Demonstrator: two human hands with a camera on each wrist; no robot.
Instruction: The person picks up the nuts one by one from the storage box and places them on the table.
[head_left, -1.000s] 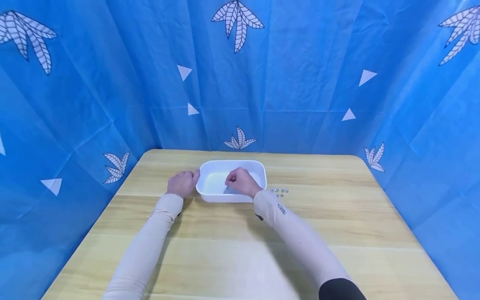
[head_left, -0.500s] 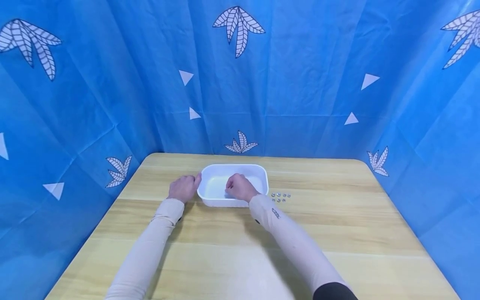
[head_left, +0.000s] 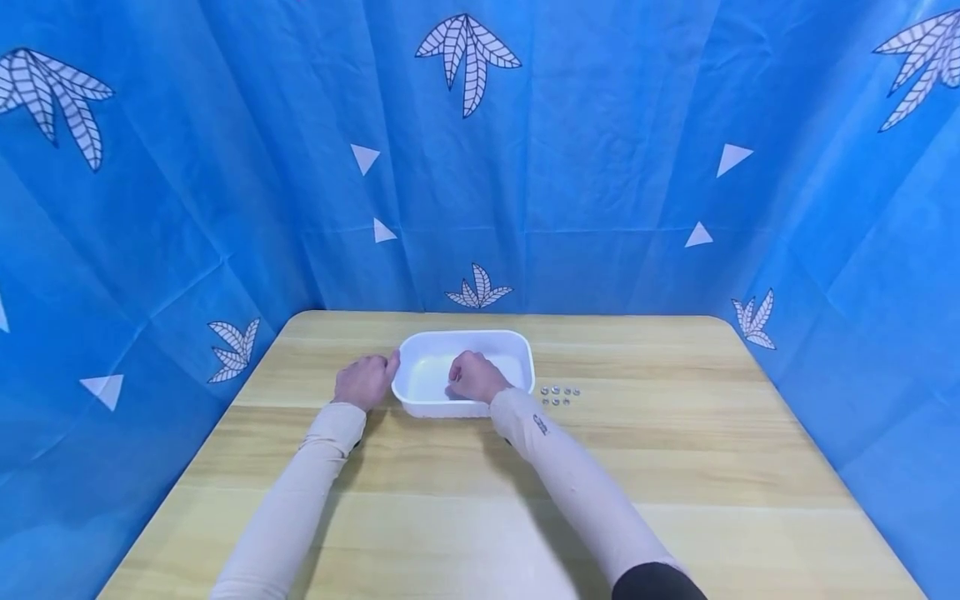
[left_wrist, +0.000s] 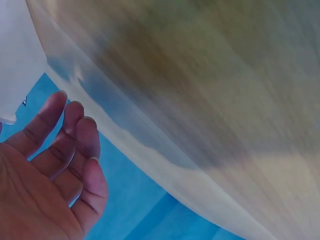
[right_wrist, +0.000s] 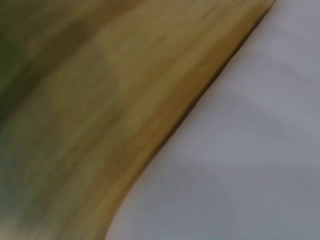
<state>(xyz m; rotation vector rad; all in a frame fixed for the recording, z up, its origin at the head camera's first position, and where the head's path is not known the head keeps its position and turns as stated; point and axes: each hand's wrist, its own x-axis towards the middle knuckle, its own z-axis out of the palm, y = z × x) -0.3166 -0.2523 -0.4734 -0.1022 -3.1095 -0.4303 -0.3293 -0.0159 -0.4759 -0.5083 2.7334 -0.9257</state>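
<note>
A white rectangular plastic tub (head_left: 420,407) with rounded corners stands on the table. My left hand (head_left: 364,381) is at its left end, thumb on the rim. In the left wrist view the other fingers of the left hand (left_wrist: 55,160) curl loosely outside the tub wall (left_wrist: 17,55). My right hand (head_left: 476,377) reaches down into the tub with its fingers curled. Its fingertips are close to the tub floor, and anything between them is hidden. To the right of the tub, several small silvery pieces (head_left: 556,391), too small to identify, lie in two rows.
The wooden table (head_left: 675,450) has rounded far corners. Blue curtains (head_left: 585,167) with white leaf and triangle prints hang behind it and at both sides. In the right wrist view only blurred table and the tub's white wall (right_wrist: 230,165) appear.
My right hand has dipped lower into the tub and its fingers have curled further in. The right forearm has swung slightly left, uncovering more silvery pieces. The left hand stays on the rim.
</note>
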